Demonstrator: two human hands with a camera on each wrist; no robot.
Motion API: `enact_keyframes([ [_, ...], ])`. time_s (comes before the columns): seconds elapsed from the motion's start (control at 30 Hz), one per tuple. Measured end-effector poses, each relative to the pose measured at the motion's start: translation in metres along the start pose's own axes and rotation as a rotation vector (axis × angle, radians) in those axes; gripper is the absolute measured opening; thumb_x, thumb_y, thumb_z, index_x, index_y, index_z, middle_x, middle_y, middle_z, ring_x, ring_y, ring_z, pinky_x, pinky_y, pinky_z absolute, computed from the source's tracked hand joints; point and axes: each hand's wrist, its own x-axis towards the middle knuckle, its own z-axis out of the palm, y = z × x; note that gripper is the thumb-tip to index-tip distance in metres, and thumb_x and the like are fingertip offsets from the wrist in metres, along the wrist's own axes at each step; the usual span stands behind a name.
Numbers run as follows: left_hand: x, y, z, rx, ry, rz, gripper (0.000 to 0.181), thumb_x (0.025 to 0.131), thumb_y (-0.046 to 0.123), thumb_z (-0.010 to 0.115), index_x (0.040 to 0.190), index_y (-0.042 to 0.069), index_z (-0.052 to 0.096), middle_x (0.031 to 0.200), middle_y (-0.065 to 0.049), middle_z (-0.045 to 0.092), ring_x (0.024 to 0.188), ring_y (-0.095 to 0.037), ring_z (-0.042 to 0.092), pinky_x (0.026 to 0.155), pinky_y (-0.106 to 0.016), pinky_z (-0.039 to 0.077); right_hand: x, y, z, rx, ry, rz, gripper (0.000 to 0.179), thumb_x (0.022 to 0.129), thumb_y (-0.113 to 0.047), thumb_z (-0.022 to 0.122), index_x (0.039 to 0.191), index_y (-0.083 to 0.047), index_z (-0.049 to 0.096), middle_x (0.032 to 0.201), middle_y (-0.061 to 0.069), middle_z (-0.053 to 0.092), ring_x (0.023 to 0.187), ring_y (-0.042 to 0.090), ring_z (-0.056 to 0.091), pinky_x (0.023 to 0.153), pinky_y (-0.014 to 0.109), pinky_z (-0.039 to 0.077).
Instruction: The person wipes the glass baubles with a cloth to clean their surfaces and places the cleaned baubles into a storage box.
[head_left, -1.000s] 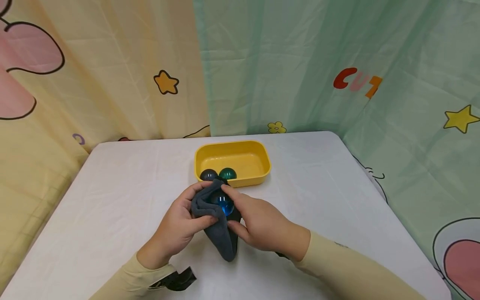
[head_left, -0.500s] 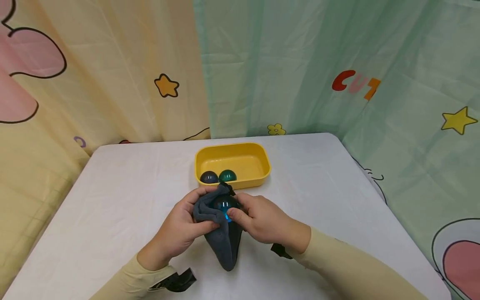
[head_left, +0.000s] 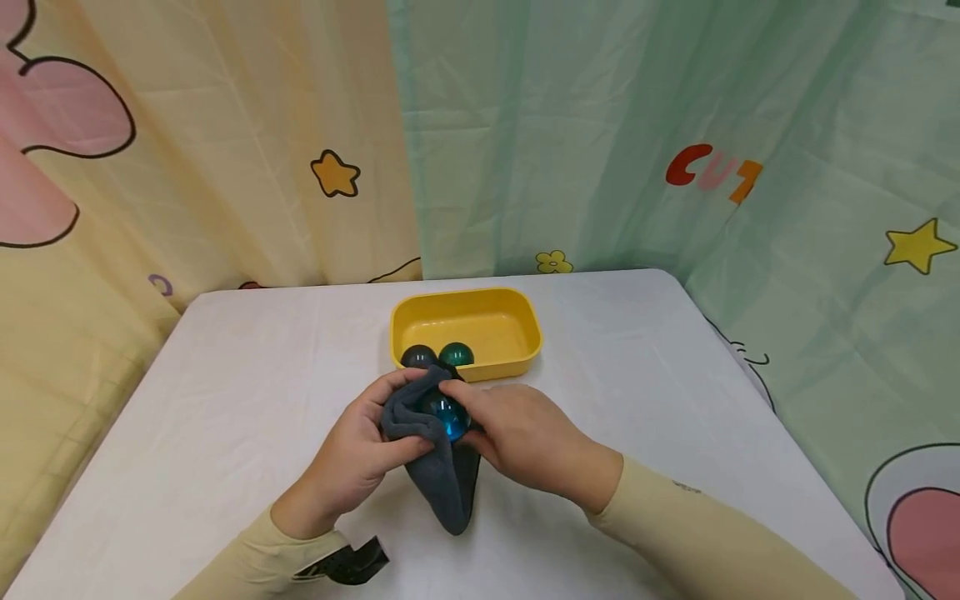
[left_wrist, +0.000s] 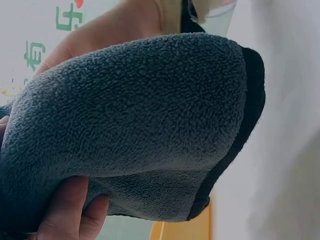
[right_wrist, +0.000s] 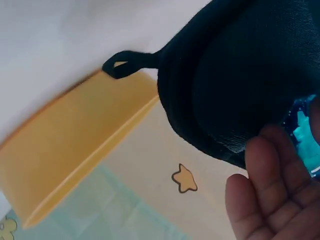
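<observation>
A transparent blue ball (head_left: 452, 417) nestles in the folds of a dark grey fleecy cloth (head_left: 442, 492), whose lower corner hangs down. My left hand (head_left: 348, 458) grips the cloth from the left, thumb on the near fold. From the right, my right hand (head_left: 528, 437) holds the ball between thumb and fingers. The left wrist view is mostly filled by the cloth (left_wrist: 130, 110) with its black edging, fingers curled at its lower left. In the right wrist view the cloth (right_wrist: 235, 75) shows a smooth dark side and a hanging loop, and hides part of the ball (right_wrist: 306, 135).
Just beyond my hands stands a yellow tray (head_left: 517, 329). Inside, along its near wall, lie a dark grey ball (head_left: 418, 356) and a green ball (head_left: 456, 353). White cloth covers the table (head_left: 262, 367), and patterned curtains (head_left: 555, 125) rise behind it.
The right thumb and fingers have shifted over the blue ball, thumb on its front half a second ago and now lower beside it. The left hand keeps its grip on the cloth.
</observation>
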Motion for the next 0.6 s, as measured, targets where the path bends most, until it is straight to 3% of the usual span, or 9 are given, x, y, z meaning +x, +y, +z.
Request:
enact_keyframes([
  [0.1, 0.000, -0.001, -0.001, -0.013, -0.029, 0.004, 0.064, 0.095, -0.008, 0.070, 0.151, 0.003, 0.041, 0.144, -0.012, 0.058, 0.120, -0.014, 0.068, 0.098, -0.028, 0.061, 0.002, 0.001, -0.001, 0.083, -0.025, 0.041, 0.061, 0.099, -0.030, 0.075, 0.149, -0.007, 0.048, 0.102, -0.001, 0.077, 0.083, 0.011, 0.070, 0.080, 0.027, 0.062],
  [0.2, -0.001, -0.004, -0.001, -0.031, -0.049, 0.007, 0.064, 0.094, -0.009, 0.070, 0.151, 0.003, 0.042, 0.146, -0.016, 0.056, 0.121, -0.015, 0.068, 0.097, -0.028, 0.061, 0.002, 0.003, 0.000, 0.333, -0.099, 0.166, 0.049, 0.103, -0.031, 0.070, 0.141, -0.006, 0.053, 0.080, -0.006, 0.068, 0.066, 0.006, 0.058, 0.062, 0.022, 0.052],
  [0.3, 0.000, -0.006, 0.000, -0.038, -0.053, 0.009, 0.064, 0.094, -0.009, 0.070, 0.150, 0.002, 0.043, 0.148, -0.018, 0.054, 0.121, -0.016, 0.068, 0.097, -0.029, 0.061, 0.002, 0.006, 0.004, 0.514, -0.111, 0.255, 0.034, 0.108, -0.031, 0.061, 0.132, -0.008, 0.060, 0.075, -0.008, 0.063, 0.065, 0.005, 0.055, 0.060, 0.022, 0.047],
  [0.4, 0.000, -0.007, 0.001, -0.037, -0.045, 0.009, 0.066, 0.093, -0.010, 0.071, 0.151, 0.001, 0.042, 0.148, -0.019, 0.053, 0.122, -0.015, 0.068, 0.098, -0.029, 0.061, 0.001, 0.006, 0.009, 0.494, -0.096, 0.249, 0.035, 0.111, -0.034, 0.053, 0.133, -0.008, 0.061, 0.095, -0.006, 0.073, 0.082, 0.006, 0.063, 0.075, 0.024, 0.056],
  [0.5, 0.001, -0.008, 0.000, -0.029, -0.029, 0.006, 0.067, 0.093, -0.009, 0.071, 0.152, 0.001, 0.040, 0.147, -0.018, 0.055, 0.122, -0.015, 0.068, 0.098, -0.029, 0.061, 0.001, 0.005, 0.009, 0.424, -0.102, 0.225, 0.049, 0.110, -0.038, 0.055, 0.150, -0.010, 0.048, 0.116, -0.003, 0.074, 0.094, 0.007, 0.066, 0.084, 0.026, 0.059],
  [0.6, 0.001, -0.007, -0.002, -0.020, -0.013, 0.005, 0.066, 0.095, -0.007, 0.071, 0.152, 0.001, 0.039, 0.145, -0.015, 0.058, 0.121, -0.014, 0.069, 0.097, -0.029, 0.061, 0.000, 0.004, 0.007, 0.334, -0.113, 0.173, 0.065, 0.106, -0.038, 0.063, 0.159, -0.012, 0.035, 0.126, -0.001, 0.072, 0.099, 0.009, 0.069, 0.088, 0.027, 0.060],
])
